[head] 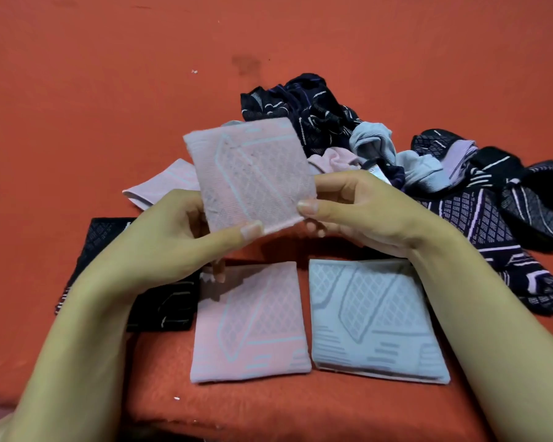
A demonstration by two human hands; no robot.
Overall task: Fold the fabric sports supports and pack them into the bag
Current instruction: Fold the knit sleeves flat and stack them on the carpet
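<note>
An orange-red cloth-covered surface (pixel 109 90) carries three folded knit supports in a near row: a black one (pixel 160 311) at left, a pink square (pixel 249 323) in the middle, a pale blue square (pixel 374 320) just beside it. Farther back lie an unfolded pink support (pixel 160 186) and a loose heap of dark navy, lilac and pale blue supports (pixel 460 193).

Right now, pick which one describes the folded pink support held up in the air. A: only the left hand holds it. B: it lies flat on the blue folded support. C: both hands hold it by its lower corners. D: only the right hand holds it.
C: the left hand pinches the lower left corner of the held pink support and the right hand pinches its lower right corner, above the orange surface.
</note>
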